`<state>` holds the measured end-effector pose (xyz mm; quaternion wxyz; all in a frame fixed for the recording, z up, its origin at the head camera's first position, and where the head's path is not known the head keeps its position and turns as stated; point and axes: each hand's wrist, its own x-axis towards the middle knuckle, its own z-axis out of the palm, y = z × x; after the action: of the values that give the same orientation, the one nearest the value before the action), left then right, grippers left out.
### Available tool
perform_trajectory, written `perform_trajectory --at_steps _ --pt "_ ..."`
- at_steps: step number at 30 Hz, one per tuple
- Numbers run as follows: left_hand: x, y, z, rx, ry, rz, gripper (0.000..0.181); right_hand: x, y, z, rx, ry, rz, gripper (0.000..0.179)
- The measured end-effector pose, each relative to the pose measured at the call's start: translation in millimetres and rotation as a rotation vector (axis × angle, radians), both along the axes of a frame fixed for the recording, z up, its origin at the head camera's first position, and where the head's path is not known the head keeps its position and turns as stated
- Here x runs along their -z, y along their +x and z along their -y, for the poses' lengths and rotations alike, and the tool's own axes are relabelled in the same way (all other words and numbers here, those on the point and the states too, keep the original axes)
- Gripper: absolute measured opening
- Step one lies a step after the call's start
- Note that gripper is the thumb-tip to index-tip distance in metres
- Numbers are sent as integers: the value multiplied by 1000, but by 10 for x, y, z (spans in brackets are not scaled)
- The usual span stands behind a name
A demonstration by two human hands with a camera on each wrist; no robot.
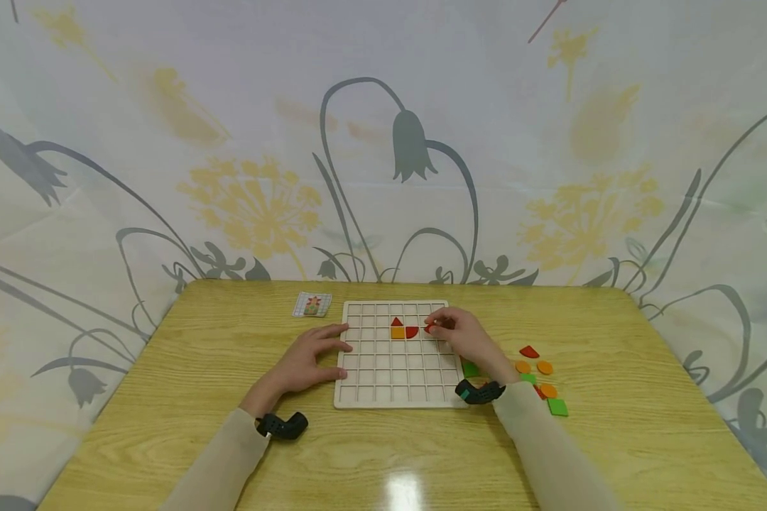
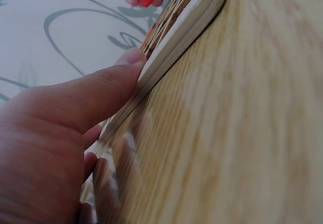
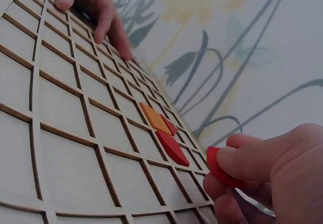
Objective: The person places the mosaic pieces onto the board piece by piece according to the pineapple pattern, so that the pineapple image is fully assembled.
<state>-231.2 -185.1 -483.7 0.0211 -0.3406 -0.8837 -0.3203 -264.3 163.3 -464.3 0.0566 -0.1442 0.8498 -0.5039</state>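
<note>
A pale wooden grid board (image 1: 383, 374) lies on the table, with an orange square (image 1: 398, 332), a red triangle (image 1: 396, 322) and a red quarter-circle piece (image 1: 412, 331) set in its cells. My right hand (image 1: 463, 337) pinches another red piece (image 3: 216, 167) with a curved edge between thumb and fingers, over the board's right part. On the left edge of the board, my left hand (image 1: 307, 358) rests with fingers spread and fairly straight, its thumb (image 2: 113, 85) against the rim in the left wrist view.
Right of the board lie loose orange discs (image 1: 545, 367), green squares (image 1: 557, 407) and a red piece (image 1: 529, 351); my right forearm partly covers the group. A small picture card (image 1: 312, 304) with a flower pattern lies beyond my left hand. A printed curtain (image 1: 371, 213) stands behind the table.
</note>
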Motion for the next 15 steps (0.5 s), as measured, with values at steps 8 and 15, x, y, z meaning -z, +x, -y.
perform_trajectory --at_steps 8,15 --pt "15 -6 -1 8 -2 -3 38 38 -13 182 3 -10 -38 6" --pt "15 -5 5 11 5 -2 40 67 -76 347 20 -12 -32 5"
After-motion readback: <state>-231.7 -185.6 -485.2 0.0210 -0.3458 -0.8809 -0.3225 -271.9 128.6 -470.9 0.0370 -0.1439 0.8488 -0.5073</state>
